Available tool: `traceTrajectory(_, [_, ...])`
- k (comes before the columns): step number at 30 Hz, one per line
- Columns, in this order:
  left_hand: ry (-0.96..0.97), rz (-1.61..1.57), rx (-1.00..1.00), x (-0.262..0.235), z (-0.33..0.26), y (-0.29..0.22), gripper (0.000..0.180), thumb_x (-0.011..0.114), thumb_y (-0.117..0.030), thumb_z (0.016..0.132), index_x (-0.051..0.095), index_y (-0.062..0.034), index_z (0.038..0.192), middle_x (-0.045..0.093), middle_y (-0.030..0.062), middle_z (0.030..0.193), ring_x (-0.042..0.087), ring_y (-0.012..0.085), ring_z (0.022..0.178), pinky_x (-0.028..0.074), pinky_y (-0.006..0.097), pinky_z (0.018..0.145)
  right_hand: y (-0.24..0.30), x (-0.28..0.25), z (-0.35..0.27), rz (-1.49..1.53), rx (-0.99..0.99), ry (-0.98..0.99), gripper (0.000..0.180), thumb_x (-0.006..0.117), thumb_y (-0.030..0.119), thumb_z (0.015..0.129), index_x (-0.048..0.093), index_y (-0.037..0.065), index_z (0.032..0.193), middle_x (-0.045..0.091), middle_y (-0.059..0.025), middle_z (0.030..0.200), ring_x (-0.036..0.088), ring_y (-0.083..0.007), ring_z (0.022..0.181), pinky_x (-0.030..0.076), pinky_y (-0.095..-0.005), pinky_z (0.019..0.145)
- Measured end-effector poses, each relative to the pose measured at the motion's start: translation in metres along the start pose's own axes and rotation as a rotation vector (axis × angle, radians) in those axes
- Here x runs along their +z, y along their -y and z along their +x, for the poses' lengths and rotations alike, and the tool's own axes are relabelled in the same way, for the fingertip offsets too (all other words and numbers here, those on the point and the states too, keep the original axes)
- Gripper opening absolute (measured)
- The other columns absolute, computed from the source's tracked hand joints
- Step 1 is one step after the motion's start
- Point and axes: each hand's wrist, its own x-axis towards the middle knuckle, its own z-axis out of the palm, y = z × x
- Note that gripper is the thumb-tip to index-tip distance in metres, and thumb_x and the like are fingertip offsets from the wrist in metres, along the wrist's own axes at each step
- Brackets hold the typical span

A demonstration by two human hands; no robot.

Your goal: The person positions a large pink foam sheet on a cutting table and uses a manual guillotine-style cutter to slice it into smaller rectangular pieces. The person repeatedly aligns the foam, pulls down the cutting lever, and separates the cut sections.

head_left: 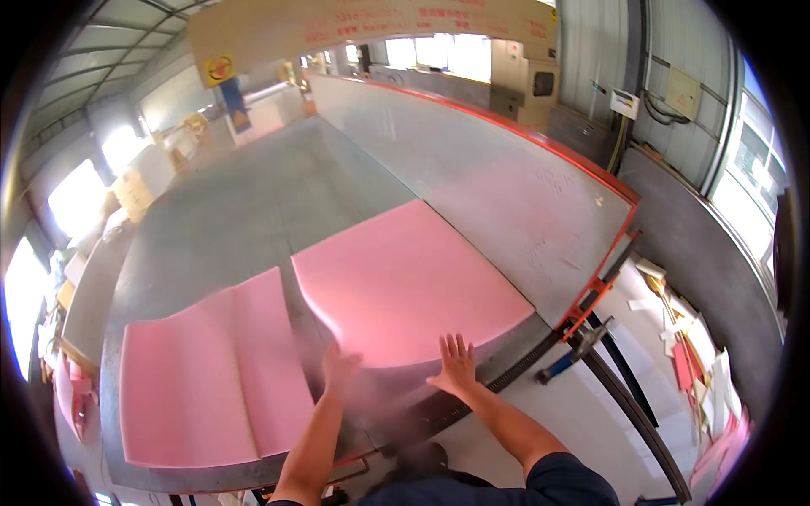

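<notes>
I stand at the near edge of the large grey cutting table (253, 211), with both hands on the pink foam block (405, 278) that lies near the table's near right corner, just inside the orange-red side rail (591, 169). My right hand (456, 364) is fully open, fingers spread, palm flat against the block's near edge; it grips nothing. My left hand (339, 368) is blurred; it appears open and pressed to the same near edge, further left, but I cannot tell how far the fingers are spread. A second pink foam sheet (207, 371) lies flat toward the near left corner, apart from the first block, with a strip of bare table between them. By my judgement, both foam pieces are already on the table and the right-hand block is in mid-positioning: it sits at a slight angle to the rail, so squaring it remains to be done. Foam offcuts (700, 371) lie on the floor to the right.
</notes>
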Motion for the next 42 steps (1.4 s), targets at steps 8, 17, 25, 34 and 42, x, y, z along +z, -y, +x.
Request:
traceTrajectory(8, [0.189,-0.392,0.752,-0.041,-0.094,-0.178,0.062,0.074,0.001,0.073,0.05,0.0018,0.129,0.057,0.0109,0.121,0.056,0.0165,0.108,0.045,0.032,0.095,0.138,-0.036,0.116,1.035,0.247,0.193,0.065,0.071,0.034,0.083,0.044,0.007,0.136,0.059,-0.0107,0.121,0.062,-0.0281,0.1,0.052,-0.041,0.081])
traceTrajectory(17, [0.471,-0.06,0.501,-0.07,-0.215,0.039,0.041,0.068,-0.021,0.084,0.058,-0.0045,0.119,0.064,0.0119,0.114,0.063,0.0216,0.101,0.051,0.035,0.086,0.339,-0.235,0.181,2.285,-0.091,-0.08,0.05,0.067,0.02,0.091,0.044,0.007,0.133,0.054,-0.0061,0.123,0.052,-0.0201,0.112,0.043,-0.0376,0.097])
traceTrajectory(25, [-0.649,-0.56,0.002,-0.239,-0.067,0.21,0.089,0.074,-0.006,0.078,0.019,0.0,0.147,0.039,0.0192,0.139,0.043,0.0281,0.127,0.044,0.041,0.101,0.32,-0.335,0.085,1.743,-0.408,-0.52,0.035,0.065,0.022,0.092,0.055,0.001,0.118,0.059,-0.0055,0.109,0.056,-0.0153,0.101,0.046,-0.0319,0.088])
traceTrajectory(34, [-1.188,-0.296,0.315,-0.4,0.024,0.141,0.081,0.063,-0.034,0.091,0.021,0.0044,0.148,0.021,0.0161,0.154,0.024,0.0235,0.14,0.026,0.041,0.112,0.271,-0.376,0.084,1.79,-0.486,-0.696,0.02,0.059,0.024,0.096,0.061,0.005,0.1,0.058,0.0022,0.087,0.052,-0.0072,0.082,0.044,-0.0251,0.076])
traceTrajectory(42, [-1.157,-0.256,0.549,-0.416,0.033,0.009,0.071,0.062,-0.037,0.093,0.031,0.0035,0.142,0.032,0.0144,0.146,0.032,0.0224,0.135,0.03,0.042,0.11,0.201,-0.393,0.132,1.789,-0.512,-0.395,0.028,0.057,0.033,0.098,0.054,0.009,0.084,0.046,0.007,0.076,0.039,-0.0032,0.071,0.033,-0.0221,0.062])
